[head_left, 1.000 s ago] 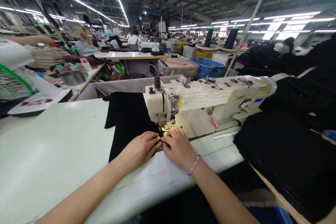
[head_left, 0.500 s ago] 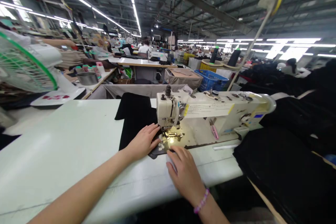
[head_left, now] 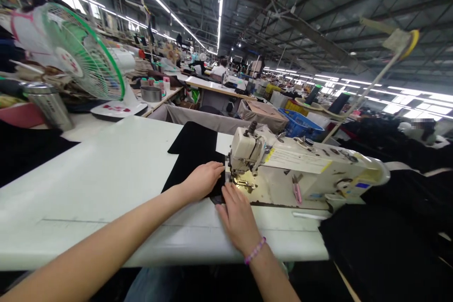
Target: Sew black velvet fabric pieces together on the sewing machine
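A black piece of fabric lies on the white table, its right edge running up to the head of a sewing machine. My left hand rests flat on this fabric, fingers stretched toward the needle area and not gripping. Just in front of the presser foot, my right hand has its fingers extended, with the tips at the fabric's edge and the lit needle plate. A beaded bracelet circles the right wrist. The machine head and my fingers hide part of the fabric's edge.
Pink-handled snips lie on the machine bed. A large black fabric pile sits at the right. On the left stand a green-rimmed fan and a steel flask. Behind the machine is a blue basket.
My view has swung left, bringing in more of the fan and the flask. My right hand has moved closer to my left hand and the presser foot. My left hand stays on the fabric.
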The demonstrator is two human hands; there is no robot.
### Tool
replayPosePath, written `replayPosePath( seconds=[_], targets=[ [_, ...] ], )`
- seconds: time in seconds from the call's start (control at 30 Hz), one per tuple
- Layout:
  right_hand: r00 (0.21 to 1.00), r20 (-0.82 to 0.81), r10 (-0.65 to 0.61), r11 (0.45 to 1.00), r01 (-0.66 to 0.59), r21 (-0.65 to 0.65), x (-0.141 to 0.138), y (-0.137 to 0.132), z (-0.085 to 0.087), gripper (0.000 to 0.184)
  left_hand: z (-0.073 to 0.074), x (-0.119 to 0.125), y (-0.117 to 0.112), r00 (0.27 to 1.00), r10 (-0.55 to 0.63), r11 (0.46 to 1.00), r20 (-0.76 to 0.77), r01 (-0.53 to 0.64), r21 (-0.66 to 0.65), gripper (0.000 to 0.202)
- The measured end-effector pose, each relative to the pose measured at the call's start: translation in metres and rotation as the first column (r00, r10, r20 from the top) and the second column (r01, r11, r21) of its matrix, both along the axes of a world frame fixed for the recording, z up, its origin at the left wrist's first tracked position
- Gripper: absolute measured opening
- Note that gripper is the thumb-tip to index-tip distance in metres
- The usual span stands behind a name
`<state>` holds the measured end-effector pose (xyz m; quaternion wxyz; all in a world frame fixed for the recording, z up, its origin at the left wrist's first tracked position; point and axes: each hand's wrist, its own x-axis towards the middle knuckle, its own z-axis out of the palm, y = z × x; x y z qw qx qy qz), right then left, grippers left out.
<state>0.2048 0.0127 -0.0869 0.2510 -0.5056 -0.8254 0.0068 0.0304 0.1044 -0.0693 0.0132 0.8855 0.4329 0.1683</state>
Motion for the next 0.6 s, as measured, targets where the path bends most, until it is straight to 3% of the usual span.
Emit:
replayPosePath(
  seconds=[0.13,0.4,0.5,0.6],
  targets=[
    [0.999,0.042,-0.024,0.999,0.026,-0.046,-0.016,-0.002,-0.007,0.04,-0.005,0.003,0.012,0.999,0.029,0.996,-0.045,-0.033,-0.087,0.048],
    [0.995,-0.079,-0.055,0.988,0.066,0.142,-0.011,-0.012,-0.049,0.044,-0.006,0.001,0.026,0.994,0.059,0.992,-0.093,-0.068,-0.102,0.051],
    [0.985,-0.167,-0.041,0.983,0.069,0.168,-0.013,-0.01,-0.049,0.044,-0.005,0.001,0.034,0.989,0.064,0.993,-0.13,-0.076,-0.09,0.054],
    [0.981,-0.188,-0.044,0.99,0.068,0.122,-0.015,-0.015,-0.036,0.041,-0.006,0.001,0.041,0.985,0.063,0.994,-0.163,-0.076,-0.076,0.057]
  ],
)
